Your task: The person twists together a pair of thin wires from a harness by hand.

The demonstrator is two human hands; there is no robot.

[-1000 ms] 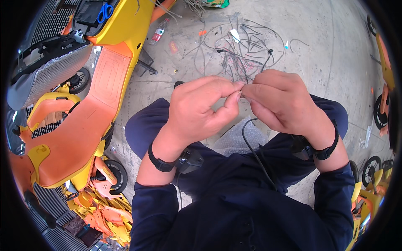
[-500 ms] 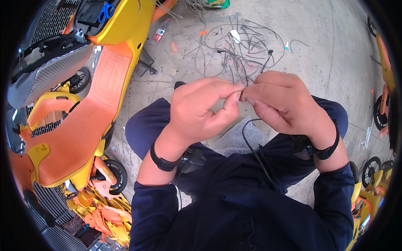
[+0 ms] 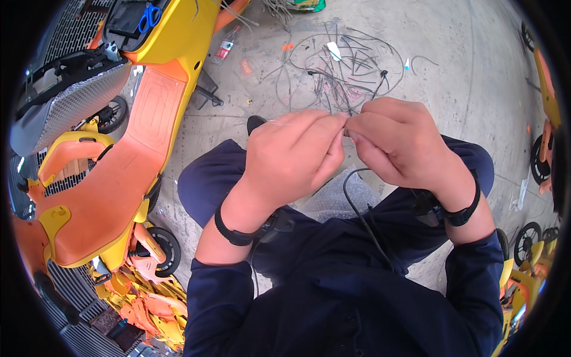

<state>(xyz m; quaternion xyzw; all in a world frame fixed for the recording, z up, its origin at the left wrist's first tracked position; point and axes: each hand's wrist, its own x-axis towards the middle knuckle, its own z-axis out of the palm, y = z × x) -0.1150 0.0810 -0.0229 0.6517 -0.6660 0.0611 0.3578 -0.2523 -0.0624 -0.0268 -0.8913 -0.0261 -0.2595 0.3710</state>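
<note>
My left hand (image 3: 294, 152) and my right hand (image 3: 404, 143) meet in front of me above my lap, both pinching with thumb and forefinger. A black cable (image 3: 357, 205) comes out from under my right palm, bends in a loop and trails down over my lap. My right hand is closed on this cable. Left fingertips press against the right ones at a tiny spot; what they pinch is mostly hidden by the fingers. Under the hands, a sheet of bubble wrap (image 3: 342, 197) lies between my legs.
On the floor ahead lies a tangle of cut wires (image 3: 351, 65) with a white piece (image 3: 334, 51) on it. A plastic bottle (image 3: 224, 50) lies left of it. An orange and yellow scooter body (image 3: 148, 119) stands at left, blue scissors (image 3: 150, 19) on top. Wheels (image 3: 527, 244) stand at right.
My left hand has rolled slightly, its fingers now more closed together and a little nearer the right hand. The right hand stays almost in place.
</note>
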